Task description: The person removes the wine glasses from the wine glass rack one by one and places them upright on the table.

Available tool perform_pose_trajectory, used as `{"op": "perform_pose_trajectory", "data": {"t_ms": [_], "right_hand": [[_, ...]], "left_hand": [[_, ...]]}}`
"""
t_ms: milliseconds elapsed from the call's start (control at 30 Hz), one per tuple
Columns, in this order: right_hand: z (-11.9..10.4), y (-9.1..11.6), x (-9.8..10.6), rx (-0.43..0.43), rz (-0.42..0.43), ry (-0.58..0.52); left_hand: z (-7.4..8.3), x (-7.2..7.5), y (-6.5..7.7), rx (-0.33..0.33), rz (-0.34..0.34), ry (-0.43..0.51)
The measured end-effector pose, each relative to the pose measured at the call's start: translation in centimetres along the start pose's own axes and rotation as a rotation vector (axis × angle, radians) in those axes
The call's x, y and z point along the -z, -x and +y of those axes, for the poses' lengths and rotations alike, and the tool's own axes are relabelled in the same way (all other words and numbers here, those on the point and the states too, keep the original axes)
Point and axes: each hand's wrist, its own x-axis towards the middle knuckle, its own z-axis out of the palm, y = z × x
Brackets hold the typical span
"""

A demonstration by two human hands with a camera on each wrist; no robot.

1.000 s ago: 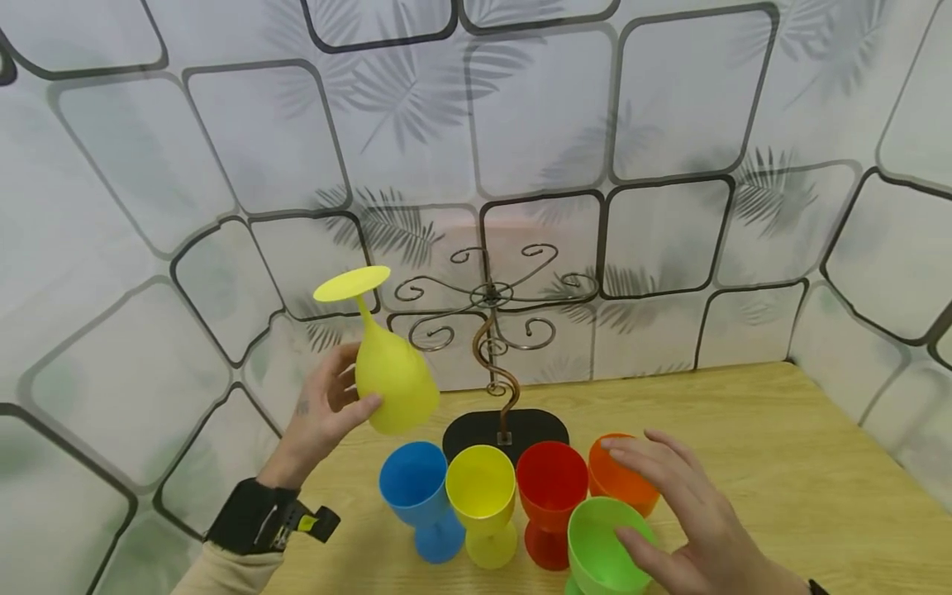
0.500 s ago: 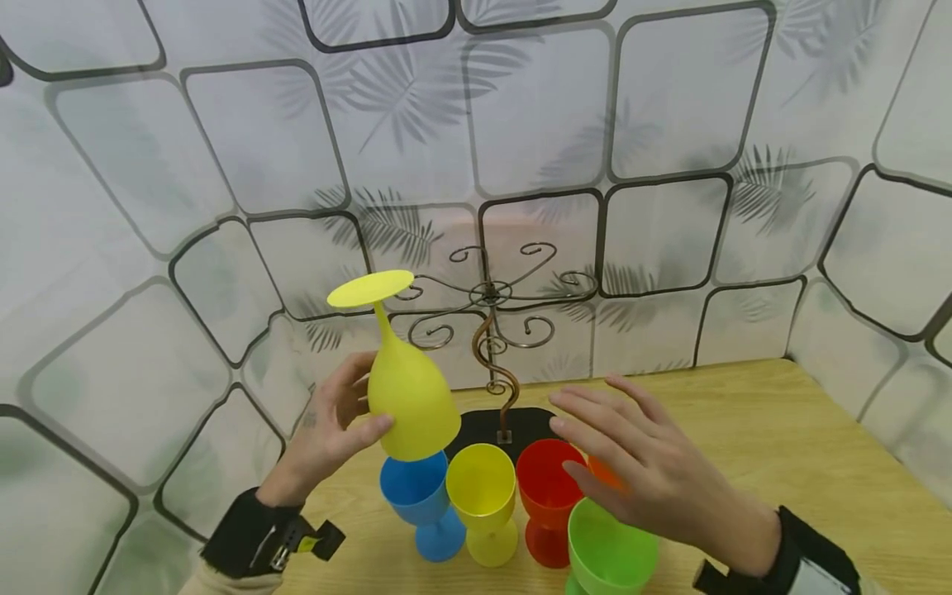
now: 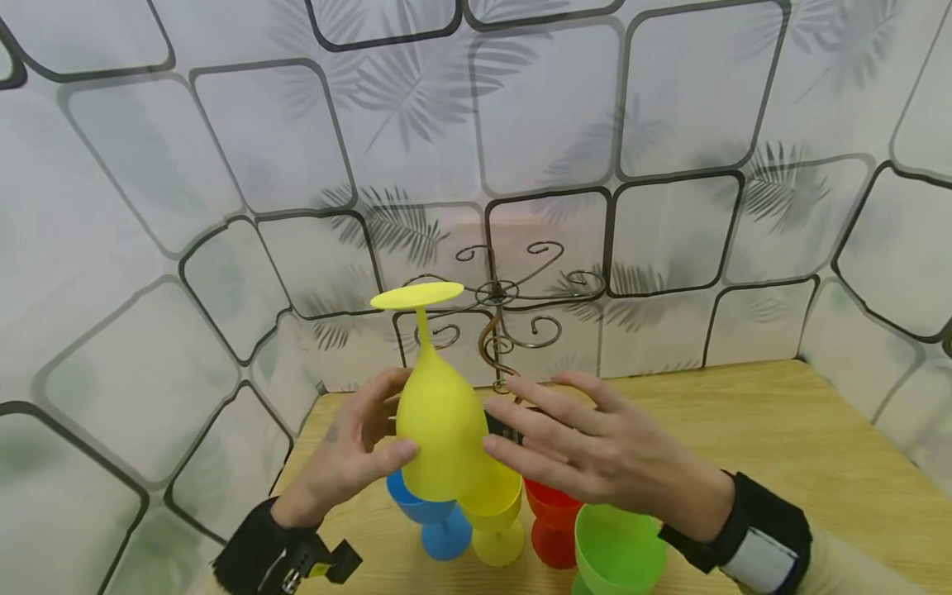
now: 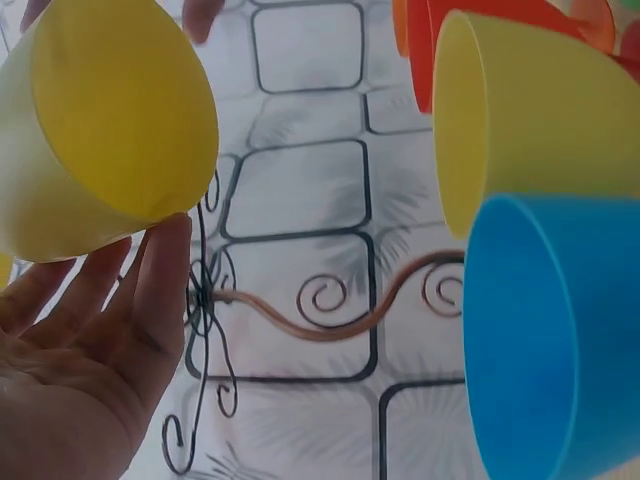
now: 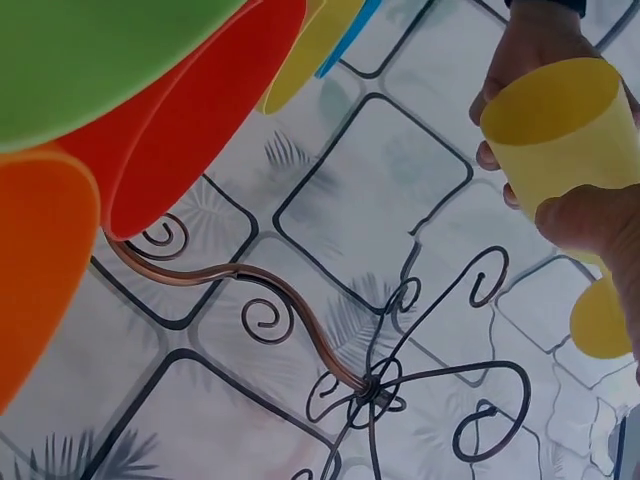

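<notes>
My left hand (image 3: 338, 467) grips a yellow plastic goblet (image 3: 442, 413) by its bowl, upside down, with the foot at the top and the mouth facing down. Thumb and fingers lie on opposite sides of the bowl. My right hand (image 3: 595, 450) has its fingers extended, their tips close by the bowl's right side. Below stand upright goblets in blue (image 3: 445, 533), yellow (image 3: 497, 529), red (image 3: 552, 529) and green (image 3: 621, 549). An orange goblet (image 5: 40, 260) shows in the right wrist view; in the head view my right hand hides it.
Behind the goblets rises a metal stand with curled arms (image 3: 497, 292) on a twisted copper-coloured stem; its dark base is mostly covered. The wooden table (image 3: 744, 430) meets a patterned cloth wall (image 3: 550, 107) at the back and sides.
My left hand has carried the inverted yellow goblet to the right and slightly down, over the blue and yellow goblets. My right hand has moved left from the orange and green goblets to the held goblet.
</notes>
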Motion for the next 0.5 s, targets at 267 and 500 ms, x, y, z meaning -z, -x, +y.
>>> {"op": "perform_pose_trajectory", "data": {"t_ms": [267, 500], "right_hand": [[-0.1, -0.9, -1.2, 0.16, 0.09, 0.044], [-0.8, -1.0, -1.8, 0.188, 0.173, 0.06]], "left_hand": [[0.9, -1.6, -0.5, 0.013, -0.068, 0.122], [1.2, -2.4, -0.7, 0.026, -0.095, 0.206]]}}
